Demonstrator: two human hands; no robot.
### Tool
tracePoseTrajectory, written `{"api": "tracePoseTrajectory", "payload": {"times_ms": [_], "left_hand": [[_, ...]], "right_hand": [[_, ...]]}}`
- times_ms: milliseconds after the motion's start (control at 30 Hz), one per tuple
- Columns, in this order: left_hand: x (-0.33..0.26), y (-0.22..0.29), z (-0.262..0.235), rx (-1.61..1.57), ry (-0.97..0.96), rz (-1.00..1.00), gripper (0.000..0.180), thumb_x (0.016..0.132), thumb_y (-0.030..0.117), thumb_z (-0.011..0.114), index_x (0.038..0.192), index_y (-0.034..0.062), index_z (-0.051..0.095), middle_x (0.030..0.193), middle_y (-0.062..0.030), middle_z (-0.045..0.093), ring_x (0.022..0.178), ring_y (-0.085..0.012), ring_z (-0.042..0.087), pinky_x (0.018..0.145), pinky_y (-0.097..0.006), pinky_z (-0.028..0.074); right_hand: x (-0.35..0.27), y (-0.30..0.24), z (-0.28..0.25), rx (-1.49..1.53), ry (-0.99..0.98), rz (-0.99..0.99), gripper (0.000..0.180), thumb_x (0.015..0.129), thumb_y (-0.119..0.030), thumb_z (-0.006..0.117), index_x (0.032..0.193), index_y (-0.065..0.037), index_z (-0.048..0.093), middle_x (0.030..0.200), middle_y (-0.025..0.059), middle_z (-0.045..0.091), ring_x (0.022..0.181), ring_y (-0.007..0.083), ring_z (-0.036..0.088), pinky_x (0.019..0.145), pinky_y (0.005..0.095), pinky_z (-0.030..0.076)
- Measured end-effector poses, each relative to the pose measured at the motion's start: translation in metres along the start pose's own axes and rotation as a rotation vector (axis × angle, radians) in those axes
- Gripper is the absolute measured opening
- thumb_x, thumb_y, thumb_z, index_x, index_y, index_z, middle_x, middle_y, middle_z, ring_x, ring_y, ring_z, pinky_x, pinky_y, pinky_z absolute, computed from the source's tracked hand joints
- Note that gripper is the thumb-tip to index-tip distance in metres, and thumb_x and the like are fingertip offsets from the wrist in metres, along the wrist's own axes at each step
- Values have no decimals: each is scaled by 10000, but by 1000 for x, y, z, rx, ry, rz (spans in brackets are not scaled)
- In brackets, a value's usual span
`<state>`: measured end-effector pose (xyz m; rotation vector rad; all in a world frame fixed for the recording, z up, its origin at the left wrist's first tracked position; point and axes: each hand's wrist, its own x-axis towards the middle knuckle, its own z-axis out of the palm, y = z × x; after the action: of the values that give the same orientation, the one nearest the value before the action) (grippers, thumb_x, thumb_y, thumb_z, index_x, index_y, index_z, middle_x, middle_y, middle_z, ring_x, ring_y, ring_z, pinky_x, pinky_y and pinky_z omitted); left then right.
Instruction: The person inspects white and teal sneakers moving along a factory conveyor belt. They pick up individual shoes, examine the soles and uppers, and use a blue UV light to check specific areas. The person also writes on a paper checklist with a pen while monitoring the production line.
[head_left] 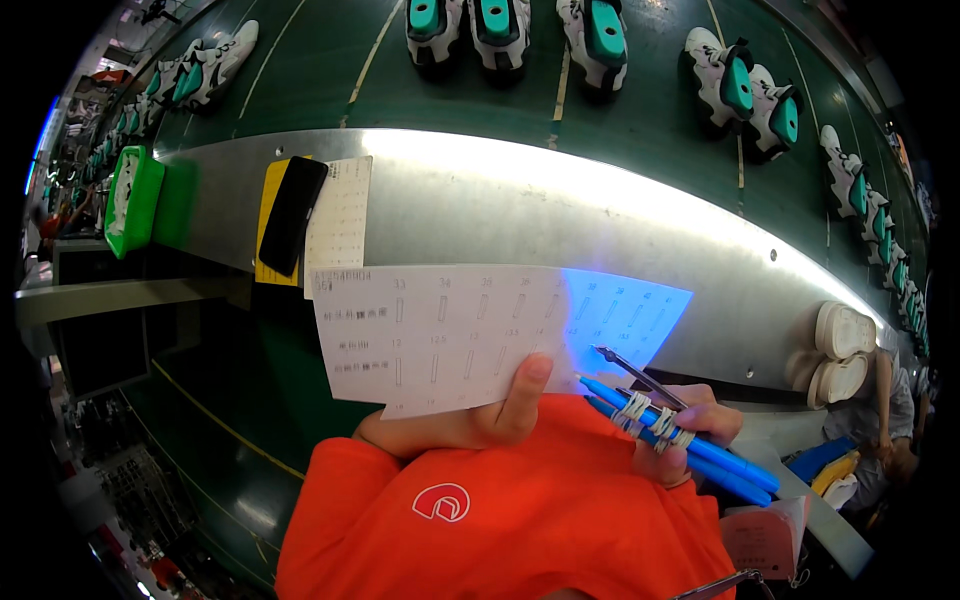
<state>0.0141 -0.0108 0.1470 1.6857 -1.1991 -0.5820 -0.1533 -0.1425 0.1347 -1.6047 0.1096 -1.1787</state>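
Note:
My left hand [515, 405] grips a wide white printed card [430, 310] by its lower edge. The thumb lies on the front, while the other fingers are hidden behind the card. Bright blue light falls on the card's right end. In my right hand [705, 418] are blue pens [735, 468] bound together with pale rubber bands [645, 415], plus a slim dark pen [650, 378]. Their tips point left toward the lit part of the card; whether any tip touches it I cannot tell.
Beyond a metal ledge [450, 190], white shoes [500, 40] with teal inserts stand on a green conveyor [330, 60]. A black phone [293, 215] lies over papers. A green tray [150, 195] stands left, pale shoe-shaped pieces [842, 330] right. Another person [890, 420] is at far right.

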Motion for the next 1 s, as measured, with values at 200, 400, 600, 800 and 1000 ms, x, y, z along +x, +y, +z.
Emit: {"api": "tracePoseTrajectory", "payload": {"times_ms": [200,400,600,800,1000], "left_hand": [[1,3,-3,18,-14,24,316,856,251,411,1022,19,547,993,-83,580,898,-218,546,757,-304,425],[3,1,-3,29,-11,46,311,849,243,418,1021,19,549,990,-83,582,893,-216,549,752,-304,427],[3,1,-1,32,-15,59,307,843,236,425,1020,20,552,986,-83,585,887,-214,551,748,-304,429],[5,2,2,37,-13,82,303,837,229,432,1019,21,554,983,-83,587,882,-212,553,743,-304,431],[9,4,3,38,-26,93,299,830,221,438,1018,21,557,979,-83,589,876,-210,555,738,-304,433]], "right_hand": [[8,-8,-16,-45,-190,-76,299,784,-136,594,901,-4,353,637,180,561,521,204,594,472,290,509],[7,-8,-11,33,-197,-61,291,724,-42,569,879,10,328,597,205,549,507,217,608,462,297,509],[4,-10,-11,5,-197,-43,300,712,-35,576,872,5,325,595,209,550,506,220,610,451,281,500],[4,-7,-4,-44,-158,-95,291,714,-40,579,870,-6,336,580,193,551,468,206,588,410,264,468],[0,-7,1,-68,-42,-87,240,709,-163,640,740,0,466,607,152,580,432,191,539,411,269,459]]}}
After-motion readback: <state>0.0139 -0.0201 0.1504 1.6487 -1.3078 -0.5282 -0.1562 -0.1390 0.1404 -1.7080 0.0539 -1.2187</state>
